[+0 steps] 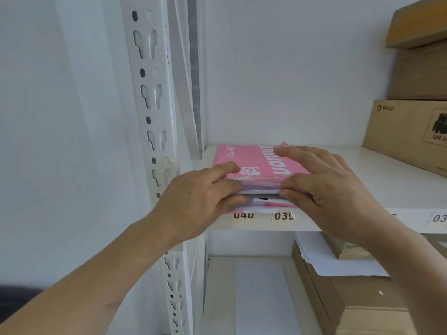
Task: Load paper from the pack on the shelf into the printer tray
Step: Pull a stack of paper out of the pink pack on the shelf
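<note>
A pink paper pack (246, 157) with white lettering lies flat on the white shelf (377, 175), its near end open and facing me. White sheets (260, 188) show in that open end. My left hand (198, 201) pinches the left side of the opening, thumb under and fingers on top of the wrapper flap. My right hand (324, 187) grips the right side the same way, fingers spread over the pack's top. The printer is out of view.
Brown cardboard boxes (406, 134) stack at the shelf's right. A white perforated upright post (154, 131) stands left of the pack. Number labels (243, 216) run along the shelf's front edge. On the lower shelf lie loose white sheets (263, 296) and more cardboard boxes (358, 301).
</note>
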